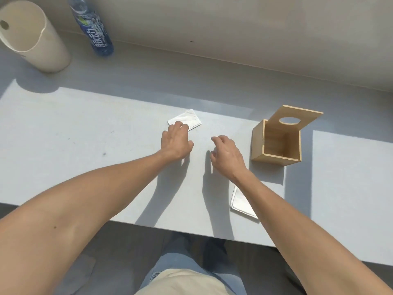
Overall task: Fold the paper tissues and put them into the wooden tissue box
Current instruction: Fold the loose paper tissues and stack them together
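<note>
Left hand (175, 141): palm down and spread, fingertips resting on the near edge of a folded tissue (187, 119), gripping nothing.
Right hand (226, 154): loosely curled with fingers bent, just above the bench (85, 145), holding nothing, apart from both tissues.
Folded tissue: a small white rectangle lying flat near the middle of the bench, turned at an angle to the bench edges.
Second tissue (241, 204): white, folded flat, close to the near edge of the bench, partly hidden under the right forearm.
Wooden tissue box (276, 143): standing toward the right side of the bench, open at the top, interior looks empty; its lid (297, 121) with a round hole leans across the far rim.
Far left corner: a pale cylindrical container (36, 37) stands upright, with a blue-labelled plastic bottle (93, 28) just beside it by the wall.
Light: a sunlit band covers the near part of the bench; the far part is in shade.
</note>
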